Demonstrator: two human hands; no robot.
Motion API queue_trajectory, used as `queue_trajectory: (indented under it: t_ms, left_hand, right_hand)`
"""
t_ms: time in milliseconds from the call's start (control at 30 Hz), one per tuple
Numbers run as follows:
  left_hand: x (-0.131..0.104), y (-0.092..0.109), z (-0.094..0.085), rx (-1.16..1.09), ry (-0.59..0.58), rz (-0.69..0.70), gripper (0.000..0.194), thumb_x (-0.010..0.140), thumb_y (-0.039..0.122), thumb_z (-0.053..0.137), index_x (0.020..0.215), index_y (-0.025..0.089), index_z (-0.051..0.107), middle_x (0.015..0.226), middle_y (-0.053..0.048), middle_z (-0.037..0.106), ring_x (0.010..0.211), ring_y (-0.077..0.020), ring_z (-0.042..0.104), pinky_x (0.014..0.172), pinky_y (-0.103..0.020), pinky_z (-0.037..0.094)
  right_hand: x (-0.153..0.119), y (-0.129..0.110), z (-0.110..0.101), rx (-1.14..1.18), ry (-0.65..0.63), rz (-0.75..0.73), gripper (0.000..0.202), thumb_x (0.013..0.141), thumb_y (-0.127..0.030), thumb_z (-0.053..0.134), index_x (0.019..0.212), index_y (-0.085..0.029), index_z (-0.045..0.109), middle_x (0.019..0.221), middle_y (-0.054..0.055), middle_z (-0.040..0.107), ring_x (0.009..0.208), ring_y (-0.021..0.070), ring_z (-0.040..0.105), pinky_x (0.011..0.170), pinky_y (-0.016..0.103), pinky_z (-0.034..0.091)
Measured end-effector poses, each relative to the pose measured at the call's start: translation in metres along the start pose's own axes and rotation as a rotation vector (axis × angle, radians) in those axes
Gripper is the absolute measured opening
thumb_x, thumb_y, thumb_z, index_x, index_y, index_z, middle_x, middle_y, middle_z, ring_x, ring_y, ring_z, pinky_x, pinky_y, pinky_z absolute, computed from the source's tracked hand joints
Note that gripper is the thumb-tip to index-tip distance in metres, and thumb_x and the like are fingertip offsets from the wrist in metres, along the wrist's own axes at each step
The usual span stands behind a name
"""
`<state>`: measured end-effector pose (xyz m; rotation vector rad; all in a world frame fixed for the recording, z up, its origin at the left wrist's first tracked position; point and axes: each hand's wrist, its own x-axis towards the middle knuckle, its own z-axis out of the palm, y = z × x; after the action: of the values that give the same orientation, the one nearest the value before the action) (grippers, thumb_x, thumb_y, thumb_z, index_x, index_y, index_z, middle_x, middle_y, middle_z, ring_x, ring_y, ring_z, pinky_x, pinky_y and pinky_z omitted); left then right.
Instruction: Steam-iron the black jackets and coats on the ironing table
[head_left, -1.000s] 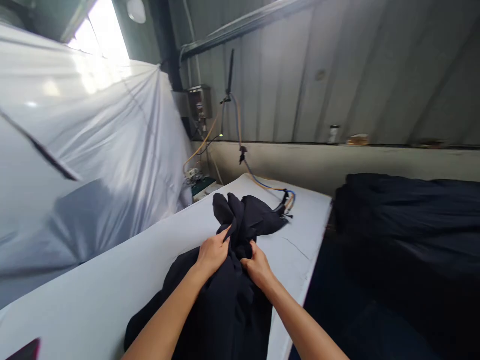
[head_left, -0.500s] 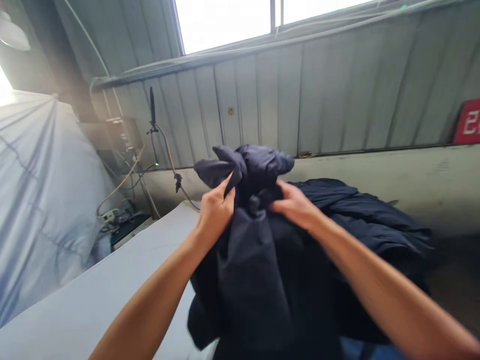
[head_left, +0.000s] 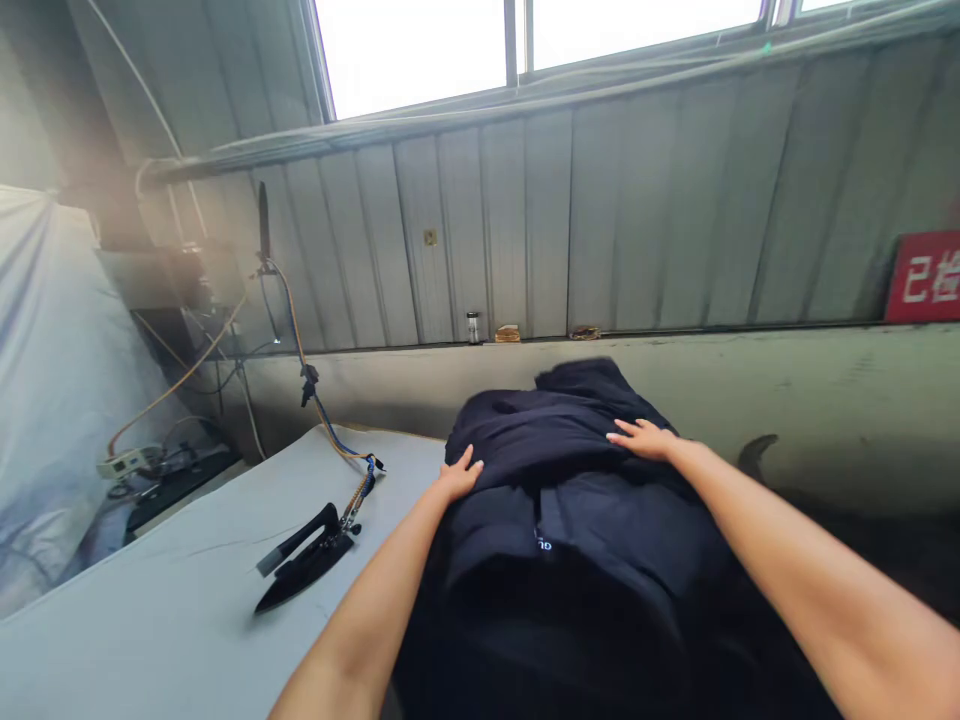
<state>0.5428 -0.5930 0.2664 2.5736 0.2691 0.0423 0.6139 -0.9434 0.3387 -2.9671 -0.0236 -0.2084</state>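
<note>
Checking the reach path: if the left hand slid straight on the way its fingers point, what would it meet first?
The left hand, flat on the dark navy folded garment, would first ride further across that cloth; depth beyond is unclear.

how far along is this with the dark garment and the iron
Done: the dark garment lies on a pile of dark fabric, off the white ironing table. In hand: left hand and right hand rest flat on it, fingers open. Left: nothing visible to settle; the iron sits untouched on the table.
</note>
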Motion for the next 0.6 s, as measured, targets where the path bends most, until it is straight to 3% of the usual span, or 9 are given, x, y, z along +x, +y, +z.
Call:
queue_trajectory:
  t_ms: [67, 133, 167, 233, 300, 367, 467, 533, 600]
  left_hand:
    - [0.002, -0.011, 0.026, 0.020, -0.002, -0.089, 0.065, 0.081, 0.060, 0.031, 0.138, 0.033, 0.021, 0.130, -0.011, 0.047, 0.118, -0.0240, 0.046, 0.095, -0.041, 0.036]
    - [0.006, -0.022, 0.031, 0.030, 0.070, -0.155, 0.072, 0.078, 0.066, 0.027, 0.140, 0.032, 0.014, 0.129, -0.014, 0.047, 0.120, -0.0268, 0.044, 0.094, -0.046, 0.035]
    - [0.009, -0.028, 0.029, 0.028, 0.108, -0.181, 0.074, 0.078, 0.067, 0.025, 0.140, 0.031, 0.012, 0.129, -0.015, 0.047, 0.122, -0.0276, 0.042, 0.094, -0.048, 0.035]
    - [0.016, -0.040, 0.022, -0.017, 0.156, -0.211, 0.075, 0.079, 0.067, 0.021, 0.141, 0.028, 0.008, 0.130, -0.014, 0.047, 0.124, -0.0266, 0.039, 0.095, -0.046, 0.035]
    - [0.023, -0.050, 0.017, -0.098, 0.160, -0.197, 0.073, 0.081, 0.064, 0.021, 0.142, 0.025, 0.007, 0.132, -0.010, 0.046, 0.124, -0.0220, 0.040, 0.095, -0.037, 0.037]
    - [0.030, -0.052, 0.015, -0.144, 0.148, -0.164, 0.071, 0.082, 0.058, 0.027, 0.142, 0.023, 0.010, 0.134, -0.006, 0.045, 0.122, -0.0183, 0.042, 0.095, -0.028, 0.038]
    - [0.036, -0.034, 0.015, -0.119, 0.172, -0.101, 0.062, 0.083, 0.040, 0.039, 0.140, 0.027, 0.020, 0.131, -0.002, 0.048, 0.118, -0.0179, 0.046, 0.093, -0.027, 0.040]
    - [0.036, -0.013, 0.014, -0.080, 0.218, -0.015, 0.060, 0.081, 0.026, 0.041, 0.139, 0.030, 0.024, 0.125, -0.001, 0.054, 0.114, -0.0171, 0.050, 0.092, -0.027, 0.041]
    - [0.032, 0.007, 0.014, -0.020, 0.242, 0.087, 0.060, 0.080, 0.018, 0.040, 0.138, 0.031, 0.027, 0.117, -0.003, 0.058, 0.108, -0.0161, 0.053, 0.092, -0.026, 0.041]
  right_hand:
    - [-0.009, 0.006, 0.045, 0.013, 0.068, 0.061, 0.065, 0.076, -0.067, 0.032, 0.135, -0.039, 0.030, 0.147, 0.003, 0.020, 0.128, 0.0420, 0.018, 0.092, 0.068, 0.019]
    - [-0.015, 0.014, 0.061, 0.047, 0.163, 0.122, 0.066, 0.073, -0.072, 0.028, 0.134, -0.046, 0.028, 0.149, -0.002, 0.011, 0.128, 0.0463, 0.011, 0.090, 0.072, 0.013]
    - [-0.015, 0.019, 0.061, 0.083, 0.197, 0.166, 0.067, 0.073, -0.073, 0.026, 0.134, -0.045, 0.028, 0.149, 0.000, 0.011, 0.127, 0.0476, 0.014, 0.089, 0.071, 0.014]
    - [-0.013, 0.029, 0.053, 0.167, 0.221, 0.286, 0.068, 0.075, -0.070, 0.021, 0.136, -0.039, 0.027, 0.146, 0.010, 0.017, 0.122, 0.0481, 0.028, 0.086, 0.069, 0.022]
    - [-0.010, 0.036, 0.042, 0.199, 0.187, 0.369, 0.069, 0.078, -0.064, 0.022, 0.139, -0.031, 0.026, 0.137, 0.020, 0.033, 0.113, 0.0450, 0.042, 0.082, 0.064, 0.032]
    - [-0.008, 0.035, 0.030, 0.160, 0.128, 0.319, 0.068, 0.078, -0.056, 0.035, 0.139, -0.026, 0.028, 0.125, 0.021, 0.048, 0.109, 0.0403, 0.048, 0.082, 0.056, 0.038]
    - [-0.006, 0.030, 0.005, 0.098, 0.136, 0.128, 0.061, 0.073, -0.035, 0.052, 0.133, -0.030, 0.040, 0.118, 0.011, 0.057, 0.107, 0.0313, 0.052, 0.085, 0.044, 0.042]
    - [-0.005, 0.038, -0.016, 0.079, 0.258, 0.067, 0.058, 0.070, -0.025, 0.053, 0.127, -0.033, 0.047, 0.116, 0.006, 0.059, 0.103, 0.0284, 0.055, 0.082, 0.040, 0.044]
    - [-0.002, 0.061, -0.033, 0.066, 0.381, 0.089, 0.057, 0.069, -0.024, 0.053, 0.125, -0.033, 0.050, 0.112, 0.007, 0.060, 0.098, 0.0291, 0.056, 0.079, 0.042, 0.045]
